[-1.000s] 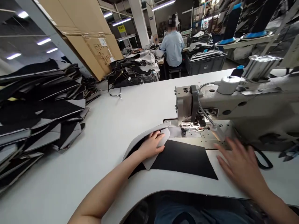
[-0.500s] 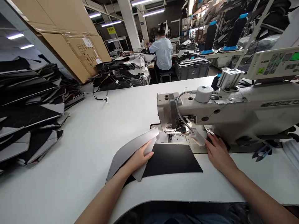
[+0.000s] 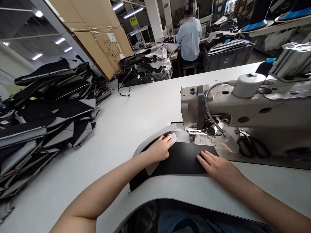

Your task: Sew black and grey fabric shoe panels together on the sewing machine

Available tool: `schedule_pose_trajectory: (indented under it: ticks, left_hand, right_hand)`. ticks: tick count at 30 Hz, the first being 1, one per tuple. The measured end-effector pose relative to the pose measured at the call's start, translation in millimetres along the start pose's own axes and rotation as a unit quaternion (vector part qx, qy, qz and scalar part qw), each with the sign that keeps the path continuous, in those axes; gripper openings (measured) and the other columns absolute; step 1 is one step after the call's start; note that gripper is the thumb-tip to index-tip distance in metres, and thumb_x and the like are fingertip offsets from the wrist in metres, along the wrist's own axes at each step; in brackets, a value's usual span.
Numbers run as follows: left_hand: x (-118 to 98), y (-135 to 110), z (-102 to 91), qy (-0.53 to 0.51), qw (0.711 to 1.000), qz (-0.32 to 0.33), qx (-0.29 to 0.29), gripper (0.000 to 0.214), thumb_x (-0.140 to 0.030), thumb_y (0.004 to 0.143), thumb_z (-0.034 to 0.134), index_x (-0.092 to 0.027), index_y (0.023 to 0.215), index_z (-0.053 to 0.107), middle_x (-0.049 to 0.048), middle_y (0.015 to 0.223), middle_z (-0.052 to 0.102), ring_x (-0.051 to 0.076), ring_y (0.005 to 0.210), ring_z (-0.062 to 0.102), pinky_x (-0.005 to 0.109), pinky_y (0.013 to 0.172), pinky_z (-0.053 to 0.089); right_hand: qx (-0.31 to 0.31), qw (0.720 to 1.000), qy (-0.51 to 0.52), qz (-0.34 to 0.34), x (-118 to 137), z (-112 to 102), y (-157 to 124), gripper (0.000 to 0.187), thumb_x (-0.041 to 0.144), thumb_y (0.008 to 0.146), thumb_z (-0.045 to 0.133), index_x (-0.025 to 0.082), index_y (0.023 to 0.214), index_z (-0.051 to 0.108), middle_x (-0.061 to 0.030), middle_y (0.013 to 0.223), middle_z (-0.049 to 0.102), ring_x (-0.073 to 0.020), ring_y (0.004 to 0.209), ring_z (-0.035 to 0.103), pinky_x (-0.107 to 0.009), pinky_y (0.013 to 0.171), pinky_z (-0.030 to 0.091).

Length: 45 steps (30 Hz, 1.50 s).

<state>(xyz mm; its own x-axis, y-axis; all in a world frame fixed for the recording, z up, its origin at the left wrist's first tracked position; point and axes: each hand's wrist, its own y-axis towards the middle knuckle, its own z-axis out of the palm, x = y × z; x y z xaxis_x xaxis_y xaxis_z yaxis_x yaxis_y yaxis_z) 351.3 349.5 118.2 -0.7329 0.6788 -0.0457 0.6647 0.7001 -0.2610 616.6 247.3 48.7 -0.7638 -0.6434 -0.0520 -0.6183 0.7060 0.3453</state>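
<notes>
Left hand (image 3: 159, 151) bent over the pale flap (image 3: 152, 168) (pinch or press, I cannot tell), right hand (image 3: 216, 165) laid flat on the black panel (image 3: 183, 158), on the table (image 3: 109, 145) before the sewing machine (image 3: 243, 106); panel judged light, pliable, best held by its edges.

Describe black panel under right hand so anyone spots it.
Find the sewing machine on the white table. On its near side, the black panel lies under the right hand. Its dark face contrasts with pale gray material at the left hand.
</notes>
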Motion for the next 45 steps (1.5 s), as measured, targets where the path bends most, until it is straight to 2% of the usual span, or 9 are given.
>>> schedule_pose_trajectory:
  ticks: [4, 7, 9, 13, 16, 19, 26, 34, 45]
  left_hand:
    - [2.2, -6.3, -6.5, 0.06, 0.996, 0.055, 0.046, 0.069, -0.002, 0.069, 0.042, -0.017, 0.136, 0.039, 0.0075, 0.143, 0.039, 0.028, 0.121, 0.04, 0.038, 0.096, 0.042]
    - [-8.6, -6.9, -1.2, 0.061, 0.994, 0.085, 0.04, 0.074, -0.005, 0.07, 0.043, -0.02, 0.141, 0.029, 0.0056, 0.149, 0.031, 0.029, 0.126, 0.034, 0.04, 0.096, 0.042]
    - [-19.2, -1.6, 1.0, 0.053, 0.993, 0.094, 0.044, 0.072, -0.009, 0.072, 0.045, -0.02, 0.141, 0.028, 0.0061, 0.149, 0.031, 0.03, 0.125, 0.034, 0.043, 0.096, 0.041]
    - [-31.9, 13.6, -1.2, 0.026, 0.995, 0.089, 0.041, 0.065, -0.016, 0.074, 0.046, -0.018, 0.138, 0.034, 0.0065, 0.147, 0.034, 0.03, 0.12, 0.037, 0.044, 0.096, 0.041]
    - [-30.7, 19.6, -2.8, 0.013, 0.995, 0.096, 0.031, 0.063, -0.018, 0.074, 0.046, -0.016, 0.137, 0.038, 0.0063, 0.147, 0.035, 0.031, 0.121, 0.036, 0.044, 0.099, 0.038]
    - [-24.9, 22.0, -2.3, 0.028, 0.995, 0.093, 0.036, 0.068, -0.012, 0.073, 0.045, -0.021, 0.14, 0.034, 0.0029, 0.15, 0.031, 0.03, 0.124, 0.034, 0.043, 0.1, 0.037]
    - [-13.5, 32.9, 1.3, 0.078, 0.986, 0.143, 0.036, 0.078, 0.0, 0.073, 0.039, -0.029, 0.144, 0.027, -0.0017, 0.153, 0.027, 0.027, 0.134, 0.025, 0.043, 0.103, 0.033]
    - [-30.4, 42.4, -5.5, 0.072, 0.989, 0.119, 0.053, 0.075, -0.006, 0.073, 0.04, -0.023, 0.145, 0.026, 0.0004, 0.153, 0.026, 0.028, 0.133, 0.026, 0.045, 0.104, 0.033]
    - [-30.1, 44.3, 0.9, 0.094, 0.989, 0.11, 0.027, 0.069, -0.006, 0.08, 0.034, -0.026, 0.145, 0.025, -0.0029, 0.154, 0.023, 0.027, 0.131, 0.027, 0.044, 0.1, 0.035]
  right_hand:
    - [-0.037, 0.999, -0.026, -0.01, -22.7, -9.6, -14.5, 0.05, 0.0, 0.082, 0.033, 0.015, 0.121, 0.06, -0.0131, 0.117, 0.064, -0.0274, 0.105, 0.061, -0.041, 0.087, 0.051]
    - [-0.065, 0.996, 0.002, 0.065, -51.2, -19.1, -42.5, 0.059, 0.005, 0.083, 0.031, 0.025, 0.136, 0.048, -0.0066, 0.124, 0.06, -0.0288, 0.113, 0.056, -0.048, 0.096, 0.043]
    - [-0.073, 0.991, -0.001, 0.116, -61.6, -21.6, -52.5, 0.062, 0.007, 0.082, 0.03, 0.027, 0.138, 0.046, -0.0075, 0.123, 0.061, -0.0327, 0.118, 0.051, -0.055, 0.101, 0.035]
    - [-0.043, 0.993, 0.008, 0.108, -39.3, -18.7, -28.0, 0.059, 0.01, 0.072, 0.04, 0.02, 0.128, 0.056, -0.0149, 0.127, 0.057, -0.04, 0.124, 0.044, -0.066, 0.101, 0.027]
    - [-0.003, 0.998, 0.064, 0.025, -4.1, -9.5, 7.6, 0.061, 0.011, 0.068, 0.047, 0.016, 0.129, 0.055, -0.0146, 0.136, 0.049, -0.0357, 0.127, 0.041, -0.059, 0.102, 0.034]
    - [-0.013, 0.997, 0.065, -0.044, 12.3, 4.5, 25.1, 0.051, 0.004, 0.076, 0.043, 0.012, 0.124, 0.058, -0.016, 0.129, 0.056, -0.0302, 0.123, 0.048, -0.049, 0.1, 0.042]
    - [-0.036, 0.994, 0.077, -0.063, -10.3, 12.3, 1.3, 0.048, -0.001, 0.083, 0.037, 0.011, 0.125, 0.056, -0.0165, 0.132, 0.053, -0.028, 0.128, 0.043, -0.046, 0.103, 0.043]
    - [-0.043, 0.989, 0.123, -0.076, -6.7, 5.4, -5.9, 0.045, -0.002, 0.088, 0.035, 0.014, 0.122, 0.06, -0.0144, 0.129, 0.056, -0.0262, 0.129, 0.042, -0.046, 0.104, 0.042]
    - [-0.03, 0.988, 0.137, -0.068, -12.3, 8.6, -5.8, 0.048, -0.004, 0.087, 0.033, 0.015, 0.122, 0.06, -0.0133, 0.131, 0.054, -0.0258, 0.129, 0.041, -0.046, 0.105, 0.041]
